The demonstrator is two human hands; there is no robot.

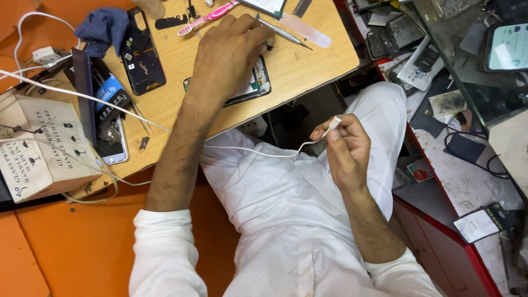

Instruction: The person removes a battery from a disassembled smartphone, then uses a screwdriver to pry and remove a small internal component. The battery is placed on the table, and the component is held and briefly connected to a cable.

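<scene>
My left hand [228,52] rests palm down on an opened phone [258,82] with a bare circuit board, lying on the wooden table [308,60]. Most of the phone is hidden under the hand. My right hand [344,148] is held over my lap, off the table's edge, and pinches the plug end of a white cable [258,152] between thumb and fingers. The cable runs left across my white clothes toward the table's left side.
On the table lie a black phone back cover [142,52], a pink toothbrush [206,17], a metal screwdriver [283,33], a blue cloth [104,27], another phone [113,148] and a cardboard box [38,148]. A cluttered shelf of phone parts [418,60] stands at right.
</scene>
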